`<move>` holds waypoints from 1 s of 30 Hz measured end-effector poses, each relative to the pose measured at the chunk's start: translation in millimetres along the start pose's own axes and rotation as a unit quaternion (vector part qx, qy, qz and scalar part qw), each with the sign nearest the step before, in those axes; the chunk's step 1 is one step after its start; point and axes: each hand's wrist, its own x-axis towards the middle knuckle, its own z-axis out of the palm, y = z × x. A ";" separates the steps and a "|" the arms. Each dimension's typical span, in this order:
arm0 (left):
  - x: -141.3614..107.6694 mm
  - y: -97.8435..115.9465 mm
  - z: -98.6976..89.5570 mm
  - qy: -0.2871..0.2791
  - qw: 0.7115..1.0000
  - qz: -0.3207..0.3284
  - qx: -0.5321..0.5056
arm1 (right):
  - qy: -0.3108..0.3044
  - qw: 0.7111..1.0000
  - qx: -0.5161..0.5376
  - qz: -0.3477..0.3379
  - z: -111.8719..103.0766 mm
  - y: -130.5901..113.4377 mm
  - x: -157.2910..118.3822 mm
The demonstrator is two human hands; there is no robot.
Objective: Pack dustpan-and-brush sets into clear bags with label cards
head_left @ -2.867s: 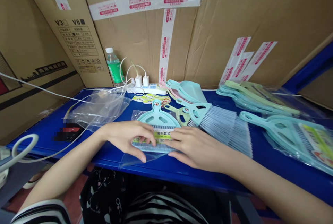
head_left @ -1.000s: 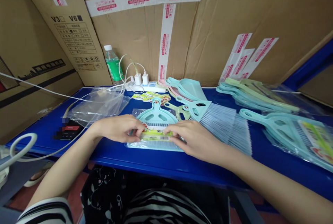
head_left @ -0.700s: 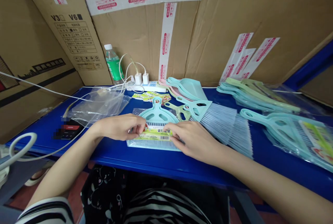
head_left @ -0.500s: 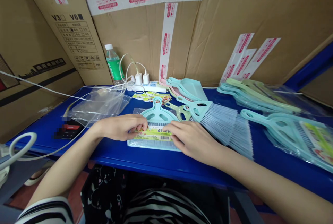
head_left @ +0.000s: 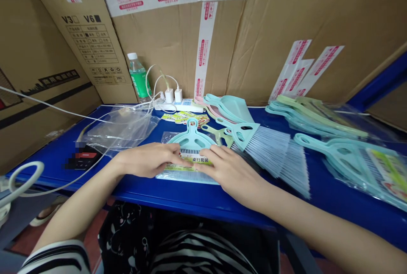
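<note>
In front of me on the blue table lies a light-blue dustpan and brush set (head_left: 191, 134), flat with its handle pointing away, in a clear plastic bag (head_left: 168, 176). A yellow-green label card (head_left: 201, 159) lies across it, partly hidden by my fingers. My left hand (head_left: 155, 158) is on the card's left side, its index finger stretched inward and the other fingers curled. My right hand (head_left: 222, 166) closes over the right side, thumb pointing left and fingers bent. The fingertips nearly meet over the card.
To the right lie loose brushes (head_left: 270, 149), more dustpans (head_left: 233, 108) and bagged sets (head_left: 349, 159). Behind are label cards (head_left: 186, 118), a power strip (head_left: 184, 106) and a bottle (head_left: 139, 79). Clear bags (head_left: 124, 127) and a cable lie left. Cardboard (head_left: 171, 32) walls the back.
My left index finger has stretched out to the right over the label card, and my right thumb has reached left towards it. The bagged set has stayed in nearly the same spot.
</note>
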 end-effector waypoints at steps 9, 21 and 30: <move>1.8 2.9 -2.0 0.014 0.999 0.002 0.043 | -0.007 0.995 -0.062 -0.080 2.0 -1.0 4.6; -7.4 -10.5 -11.6 0.009 1.000 -0.021 0.004 | -0.081 0.994 0.057 -0.052 -20.5 19.9 -7.1; -13.5 -27.1 -18.8 -0.014 0.999 -0.017 -0.049 | -0.061 0.997 0.040 -0.008 -24.5 27.3 -14.5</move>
